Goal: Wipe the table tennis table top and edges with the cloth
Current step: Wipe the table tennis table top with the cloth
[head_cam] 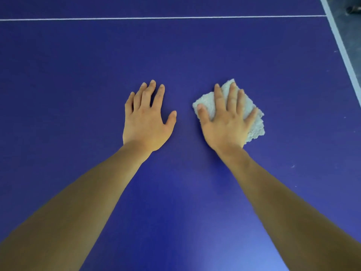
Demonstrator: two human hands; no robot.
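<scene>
The blue table tennis table top point(78, 65) fills the view. A white fluffy cloth point(254, 118), folded into a small pad, lies on it right of centre. My right hand point(226, 120) presses flat on the cloth with straight, spread fingers, covering most of it. My left hand point(146, 118) rests flat on the bare table surface to the left of the cloth, fingers straight, holding nothing. Both forearms reach in from the bottom of the frame.
A thin white line point(156, 18) crosses the table at the far side. A wider white band point(340, 44) marks the table's right edge, with grey floor point(349, 26) beyond it. A few small white specks point(293, 166) dot the surface on the right.
</scene>
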